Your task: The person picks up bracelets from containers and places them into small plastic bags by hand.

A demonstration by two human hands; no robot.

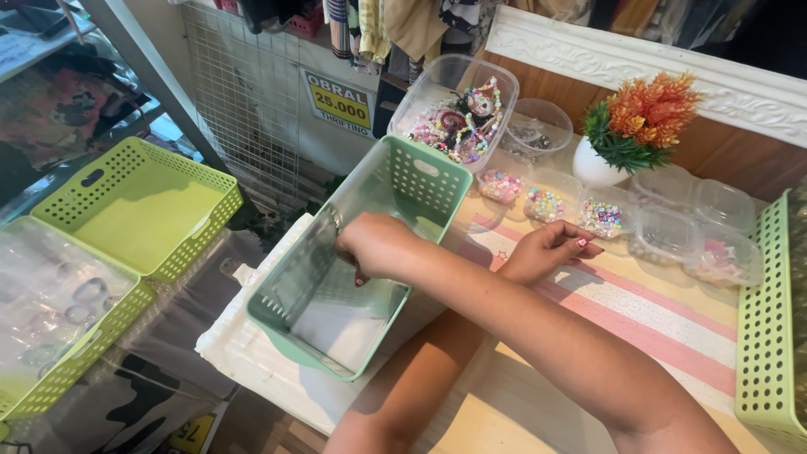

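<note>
A mint-green plastic basket sits at the near-left edge of the bench, partly over its rim and tilted. It is rectangular, with rows of small perforations along its upper walls and a slot handle in the far end wall. Its floor looks pale and bare. One long wall faces the aisle.
</note>
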